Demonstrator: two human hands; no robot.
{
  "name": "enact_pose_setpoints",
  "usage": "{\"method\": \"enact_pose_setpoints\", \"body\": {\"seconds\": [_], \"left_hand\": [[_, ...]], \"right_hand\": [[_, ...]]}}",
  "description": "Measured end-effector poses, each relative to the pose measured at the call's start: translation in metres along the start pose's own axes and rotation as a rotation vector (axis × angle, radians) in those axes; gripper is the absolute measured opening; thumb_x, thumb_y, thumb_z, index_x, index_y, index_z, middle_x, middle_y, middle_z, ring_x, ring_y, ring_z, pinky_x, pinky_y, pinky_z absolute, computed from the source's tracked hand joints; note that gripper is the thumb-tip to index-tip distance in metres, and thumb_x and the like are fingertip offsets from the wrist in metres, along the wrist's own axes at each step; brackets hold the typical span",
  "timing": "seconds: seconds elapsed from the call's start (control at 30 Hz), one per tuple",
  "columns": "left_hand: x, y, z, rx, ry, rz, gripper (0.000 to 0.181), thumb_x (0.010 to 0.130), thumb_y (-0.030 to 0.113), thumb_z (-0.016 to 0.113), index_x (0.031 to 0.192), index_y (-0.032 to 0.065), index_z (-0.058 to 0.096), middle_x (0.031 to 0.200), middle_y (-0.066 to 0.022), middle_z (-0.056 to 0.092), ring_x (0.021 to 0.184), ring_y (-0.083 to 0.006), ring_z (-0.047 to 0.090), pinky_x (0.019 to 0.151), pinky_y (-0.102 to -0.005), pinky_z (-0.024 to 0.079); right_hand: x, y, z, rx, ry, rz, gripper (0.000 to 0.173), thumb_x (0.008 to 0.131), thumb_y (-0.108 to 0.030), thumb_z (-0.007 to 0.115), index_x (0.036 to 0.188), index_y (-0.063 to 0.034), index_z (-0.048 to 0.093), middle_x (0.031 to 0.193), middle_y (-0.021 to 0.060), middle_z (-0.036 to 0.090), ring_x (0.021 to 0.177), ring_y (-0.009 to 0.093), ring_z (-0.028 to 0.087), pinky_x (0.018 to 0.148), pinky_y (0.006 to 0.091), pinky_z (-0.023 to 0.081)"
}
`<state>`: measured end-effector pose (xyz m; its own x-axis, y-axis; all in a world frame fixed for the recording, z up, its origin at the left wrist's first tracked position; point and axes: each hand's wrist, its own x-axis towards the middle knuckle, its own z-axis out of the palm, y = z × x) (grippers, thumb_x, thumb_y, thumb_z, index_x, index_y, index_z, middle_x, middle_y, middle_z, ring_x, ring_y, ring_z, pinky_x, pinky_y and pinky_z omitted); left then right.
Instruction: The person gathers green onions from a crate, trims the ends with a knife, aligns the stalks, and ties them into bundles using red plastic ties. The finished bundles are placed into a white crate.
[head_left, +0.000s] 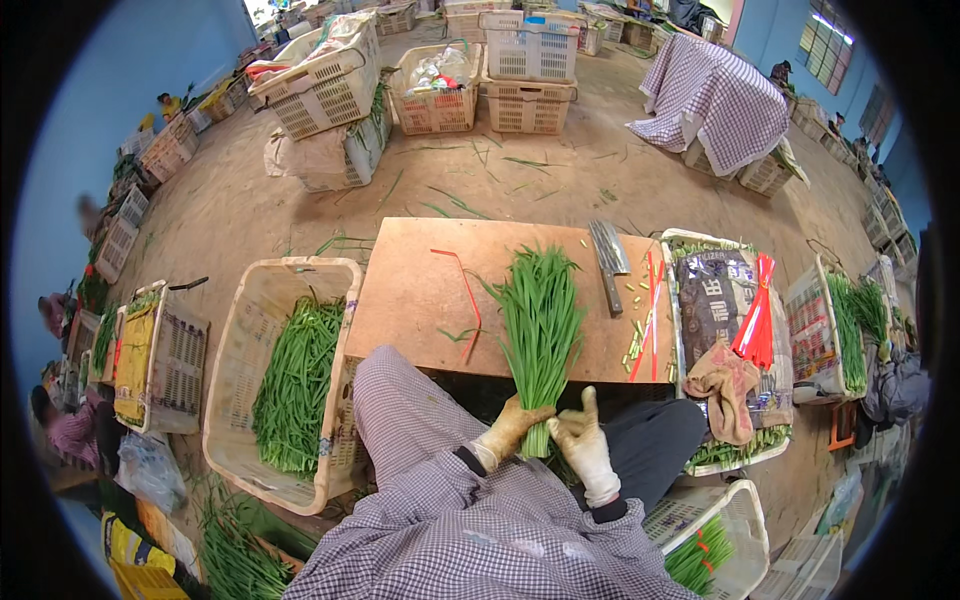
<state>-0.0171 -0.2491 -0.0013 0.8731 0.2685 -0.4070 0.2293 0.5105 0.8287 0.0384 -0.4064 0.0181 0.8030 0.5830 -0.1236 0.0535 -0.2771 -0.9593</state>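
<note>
My left hand (513, 429), in a soiled work glove, is wrapped round the lower stems of a bunch of green garlic chives (541, 315). The leafy tops lie over the near edge of a wooden board (420, 300), and the cut ends point towards me. My right hand (582, 448), gloved too, is beside the stem ends with its fingers apart and thumb-side raised; its fingertips are close to the bunch, and I cannot tell if they touch. On the board are a cleaver (609, 259), a bent red tie strip (469, 300), more red strips (655, 322) and cut stem pieces (636, 337).
Left of the board stands a plastic crate (281, 266) of loose chives (300, 382). At right, a sack-covered crate (705, 281) carries red ties (756, 319) and a cloth glove (724, 386). Tied bunches (701, 555) lie in a crate at lower right. Other people sit along both sides.
</note>
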Motion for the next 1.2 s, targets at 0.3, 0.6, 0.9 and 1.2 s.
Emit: {"method": "enact_pose_setpoints", "body": {"seconds": [0.3, 0.6, 0.9, 1.2], "left_hand": [[0.008, -0.027, -0.007, 0.318, 0.018, 0.344, 0.042, 0.080, 0.010, 0.073, 0.117, 0.0005, 0.055, 0.099, -0.0042, 0.064, 0.086, -0.0147, 0.061, 0.078, -0.0297, 0.052], [-0.012, -0.004, -0.005, 0.131, -0.066, 0.145, 0.041, 0.077, 0.011, 0.077, 0.110, -0.0011, 0.057, 0.097, -0.0039, 0.065, 0.084, -0.0149, 0.062, 0.076, -0.0302, 0.052], [-0.008, -0.013, -0.008, 0.234, -0.058, 0.261, 0.045, 0.075, 0.011, 0.079, 0.112, -0.0010, 0.056, 0.100, -0.0058, 0.065, 0.087, -0.0139, 0.061, 0.078, -0.0294, 0.052], [-0.007, -0.015, -0.012, 0.339, -0.078, 0.287, 0.044, 0.075, 0.011, 0.079, 0.110, -0.0003, 0.056, 0.097, -0.0044, 0.064, 0.086, -0.0135, 0.060, 0.078, -0.0291, 0.052]], "right_hand": [[0.073, -0.078, 0.002, -0.370, 0.475, -0.503, 0.045, 0.076, -0.007, 0.077, 0.116, 0.0026, 0.058, 0.102, 0.0136, 0.059, 0.089, 0.023, 0.060, 0.079, 0.0319, 0.050], [0.108, -0.020, -0.020, 0.456, 0.561, -0.300, 0.028, 0.091, -0.003, 0.064, 0.117, -0.0022, 0.054, 0.100, 0.0005, 0.058, 0.081, 0.006, 0.052, 0.066, 0.0207, 0.044], [0.083, -0.123, -0.015, -0.827, 0.313, -0.652, 0.020, 0.074, -0.013, 0.072, 0.093, -0.0083, 0.069, 0.080, 0.0089, 0.061, 0.080, 0.029, 0.060, 0.068, 0.0423, 0.046], [0.093, -0.100, -0.015, -0.545, 0.250, -0.625, 0.016, 0.073, -0.001, 0.068, 0.087, -0.0038, 0.062, 0.080, 0.0137, 0.062, 0.071, 0.033, 0.062, 0.062, 0.0412, 0.049]]}}
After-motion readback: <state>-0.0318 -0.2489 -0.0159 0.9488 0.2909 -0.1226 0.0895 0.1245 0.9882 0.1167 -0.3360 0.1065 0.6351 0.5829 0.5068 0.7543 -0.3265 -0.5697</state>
